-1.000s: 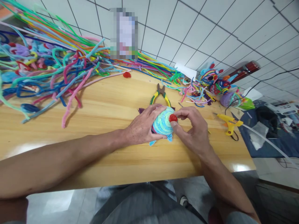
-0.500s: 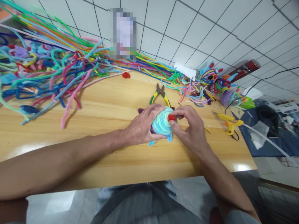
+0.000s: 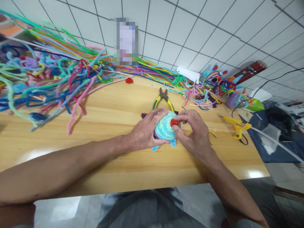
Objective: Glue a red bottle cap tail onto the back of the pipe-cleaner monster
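A round craft piece, wound in light blue and yellow-green fuzzy stems, lies over the wooden table. My left hand is wrapped round its left side, thumb below and fingers above. Against its right part sits a small red coil, pinched between the thumb and index finger of my right hand. Blue tips stick out under the piece, and dark purple tufts show at its upper sides. Just behind it lie pliers with yellow and green handles, jaws pointing away; the handle ends are hidden.
Many coloured fuzzy stems are heaped at the left and along the wall. Another red coil lies near them. To the right are a yellow glue gun, stem scraps and decorated craft figures. A blurred upright device leans on the wall.
The camera view has shifted slightly, so the table contents appear a little lower. Both hands keep their hold; the red coil stays at about the same spot on the round piece.
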### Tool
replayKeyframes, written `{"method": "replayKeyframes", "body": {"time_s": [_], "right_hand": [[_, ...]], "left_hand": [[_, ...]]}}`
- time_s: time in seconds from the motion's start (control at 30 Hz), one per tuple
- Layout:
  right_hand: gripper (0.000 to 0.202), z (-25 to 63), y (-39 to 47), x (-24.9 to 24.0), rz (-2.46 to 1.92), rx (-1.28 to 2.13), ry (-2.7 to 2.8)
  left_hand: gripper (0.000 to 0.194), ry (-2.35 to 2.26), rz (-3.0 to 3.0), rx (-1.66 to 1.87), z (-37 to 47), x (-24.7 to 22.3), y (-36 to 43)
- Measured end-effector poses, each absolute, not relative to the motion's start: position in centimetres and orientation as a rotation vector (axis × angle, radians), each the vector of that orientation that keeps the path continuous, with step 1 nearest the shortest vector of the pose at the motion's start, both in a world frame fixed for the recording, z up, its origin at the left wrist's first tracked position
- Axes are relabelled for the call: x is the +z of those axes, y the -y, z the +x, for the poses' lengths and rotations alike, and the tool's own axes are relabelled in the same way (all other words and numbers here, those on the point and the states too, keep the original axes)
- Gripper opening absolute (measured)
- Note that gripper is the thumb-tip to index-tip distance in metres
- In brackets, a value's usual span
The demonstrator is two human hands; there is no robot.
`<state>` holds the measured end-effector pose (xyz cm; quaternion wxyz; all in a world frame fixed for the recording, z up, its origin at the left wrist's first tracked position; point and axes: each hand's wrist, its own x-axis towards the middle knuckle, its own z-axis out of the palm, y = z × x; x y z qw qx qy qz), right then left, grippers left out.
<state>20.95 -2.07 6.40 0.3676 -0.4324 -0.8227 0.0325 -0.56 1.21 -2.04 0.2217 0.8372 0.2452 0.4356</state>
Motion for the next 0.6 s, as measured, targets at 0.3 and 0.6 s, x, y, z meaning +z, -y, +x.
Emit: {"method": "replayKeyframes", "body": {"time_s": [0.3,0.6], "right_hand": [[0.016,21.69,1.71,5.81,-1.086,0.062,2.125],[0.014,21.36,1.59,5.66,-1.016,0.036,2.078]], "left_hand": [[0.113,-0.7,2.272,1.123,-0.46,-2.28,-1.41],[0.113,-0.688,2.306,1.137,-0.53,-2.4,-1.43]]}}
